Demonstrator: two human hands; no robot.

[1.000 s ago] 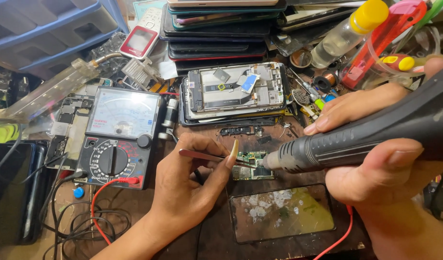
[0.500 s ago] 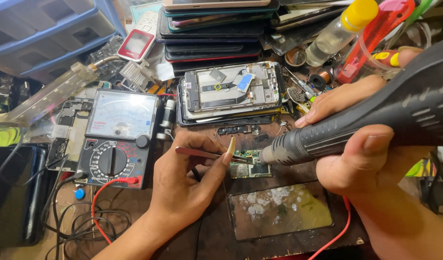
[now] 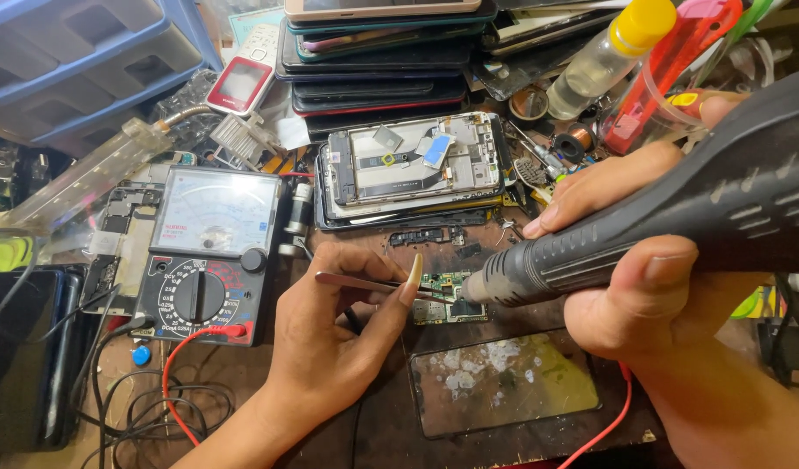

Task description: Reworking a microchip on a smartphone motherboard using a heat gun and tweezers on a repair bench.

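Closer now than before, the right hand [image 3: 669, 287] grips the dark hot-air tool [image 3: 643, 234], nozzle just beside the small circuit board [image 3: 447, 300] on the table [image 3: 243, 373]. Left hand [image 3: 339, 334] pinches tweezers [image 3: 365, 283] over the board, beside the multimeter [image 3: 210, 252].

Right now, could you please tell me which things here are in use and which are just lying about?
In use: left hand holding thin metal tweezers; right hand holding dark grey hot-air wand; small green circuit board.

Lying about: analogue multimeter; opened phone frame; stacked phones; yellow-capped clear bottle; rectangular glass plate.
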